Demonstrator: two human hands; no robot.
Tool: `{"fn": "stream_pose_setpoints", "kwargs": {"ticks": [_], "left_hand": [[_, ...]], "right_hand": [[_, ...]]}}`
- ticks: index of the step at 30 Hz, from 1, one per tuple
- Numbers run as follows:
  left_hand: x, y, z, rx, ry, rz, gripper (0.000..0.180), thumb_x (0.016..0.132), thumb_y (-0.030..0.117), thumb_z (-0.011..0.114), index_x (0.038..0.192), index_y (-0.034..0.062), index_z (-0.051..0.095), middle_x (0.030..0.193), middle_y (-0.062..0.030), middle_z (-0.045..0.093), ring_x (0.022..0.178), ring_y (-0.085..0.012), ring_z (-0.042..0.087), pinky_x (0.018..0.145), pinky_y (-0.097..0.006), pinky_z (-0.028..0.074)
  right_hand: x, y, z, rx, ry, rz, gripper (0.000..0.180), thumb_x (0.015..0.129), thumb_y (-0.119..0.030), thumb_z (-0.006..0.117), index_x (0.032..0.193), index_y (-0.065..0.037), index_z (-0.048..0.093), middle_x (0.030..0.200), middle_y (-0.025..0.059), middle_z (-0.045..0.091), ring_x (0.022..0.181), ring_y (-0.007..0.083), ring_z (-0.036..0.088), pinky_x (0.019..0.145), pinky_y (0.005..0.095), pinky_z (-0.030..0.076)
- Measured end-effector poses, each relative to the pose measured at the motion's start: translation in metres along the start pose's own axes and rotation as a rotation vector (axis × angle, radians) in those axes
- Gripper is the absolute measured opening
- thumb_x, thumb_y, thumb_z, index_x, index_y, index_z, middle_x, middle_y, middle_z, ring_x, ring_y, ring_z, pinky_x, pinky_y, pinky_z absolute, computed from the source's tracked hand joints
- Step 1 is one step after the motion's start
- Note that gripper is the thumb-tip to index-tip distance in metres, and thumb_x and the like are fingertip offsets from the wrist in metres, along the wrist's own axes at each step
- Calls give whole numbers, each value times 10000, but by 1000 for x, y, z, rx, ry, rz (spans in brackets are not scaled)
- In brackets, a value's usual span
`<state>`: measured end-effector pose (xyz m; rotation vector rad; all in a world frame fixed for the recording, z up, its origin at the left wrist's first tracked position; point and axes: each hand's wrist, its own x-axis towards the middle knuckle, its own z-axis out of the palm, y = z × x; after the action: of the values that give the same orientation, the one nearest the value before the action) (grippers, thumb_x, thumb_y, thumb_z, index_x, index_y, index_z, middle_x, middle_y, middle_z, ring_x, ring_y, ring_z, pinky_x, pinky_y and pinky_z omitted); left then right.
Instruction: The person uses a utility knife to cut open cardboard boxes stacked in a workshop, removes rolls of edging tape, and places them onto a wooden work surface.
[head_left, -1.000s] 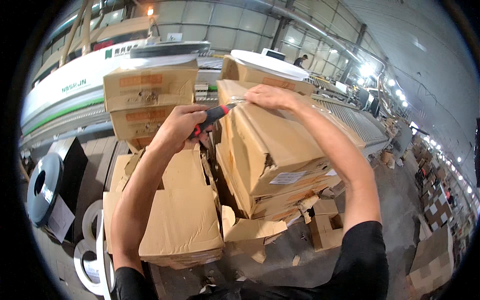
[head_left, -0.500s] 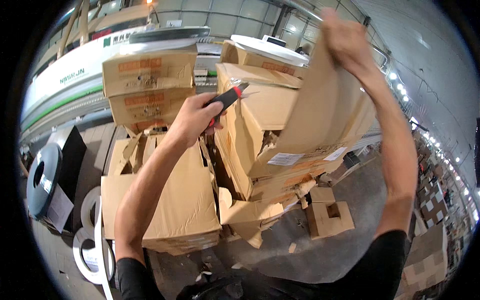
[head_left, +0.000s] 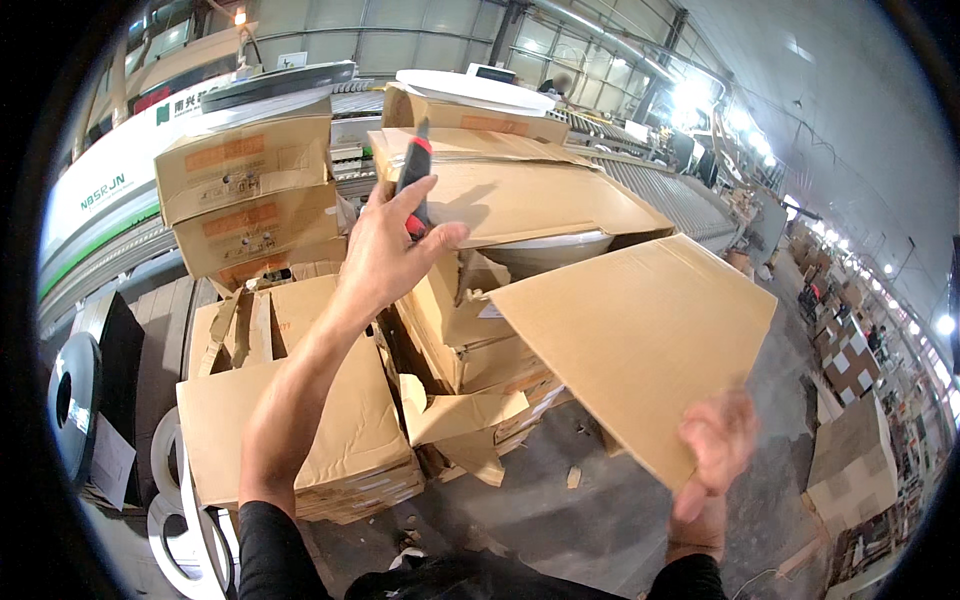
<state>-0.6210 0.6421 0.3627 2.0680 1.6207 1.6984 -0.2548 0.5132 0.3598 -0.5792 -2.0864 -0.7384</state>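
Observation:
My left hand [head_left: 385,245] holds a black and red utility knife [head_left: 414,178], blade upward, over the left end of a large cardboard box [head_left: 520,195]. Its thumb and a finger are spread while the handle lies in the palm. At the right, my right hand [head_left: 715,440], somewhat smeared by motion, has the near corner of a wide cardboard flap [head_left: 640,335]. The flap slants out from the box toward me. Behind its far edge a gap shows part of a pale, curved thing [head_left: 550,252] inside. The box's near left corner is torn.
A lower carton [head_left: 340,430] with a ripped top stands near left, with two stacked cartons [head_left: 245,195] behind it. White rings [head_left: 175,530] and a dark roll [head_left: 75,395] lie far left. A roller conveyor [head_left: 660,195] runs behind the box. Cardboard scraps lie on the floor.
My right hand has come down and toward me, swinging the flap from upright to slanting outward and baring the gap in the box. My left hand with the knife has shifted slightly left, the blade now pointing upward.

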Motion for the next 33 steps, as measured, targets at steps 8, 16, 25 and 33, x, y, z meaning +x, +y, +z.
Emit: {"fn": "stream_pose_setpoints", "kwargs": {"ticks": [8, 16, 25, 33], "left_hand": [[13, 44, 3, 350, -180, 56, 765, 660, 362, 884, 1270, -12, 612, 1181, -190, 562, 1007, -328, 621, 877, -422, 515], [17, 53, 23, 730, -170, 112, 479, 753, 308, 806, 1161, 87, 688, 1143, -140, 585, 996, -332, 635, 823, -438, 530], [10, 27, 58, 613, 251, 280, 246, 839, 290, 737, 960, 77, 762, 983, -102, 653, 759, -267, 687, 626, -374, 563], [10, 22, 54, 687, 213, 341, 275, 841, 309, 755, 1006, 90, 768, 1020, -108, 660, 782, -271, 696, 666, -366, 585]], "right_hand": [[-25, -9, 24, -35, 1, -82, 755, 956, -750, 241, 905, -94, 611, 835, 60, 589, 783, 228, 509, 697, 391, 480], [-36, 22, 34, -49, 35, -42, 318, 943, -329, 607, 1103, -70, 696, 1043, 85, 709, 862, 205, 618, 727, 331, 475], [-130, 0, 30, -14, -161, 72, 236, 845, -71, 693, 1079, -85, 719, 1093, 79, 730, 902, 175, 664, 801, 316, 474], [-184, -13, 22, -22, -125, 120, 229, 857, -111, 724, 1081, -146, 693, 1122, 29, 717, 969, 168, 651, 873, 335, 448]]}}
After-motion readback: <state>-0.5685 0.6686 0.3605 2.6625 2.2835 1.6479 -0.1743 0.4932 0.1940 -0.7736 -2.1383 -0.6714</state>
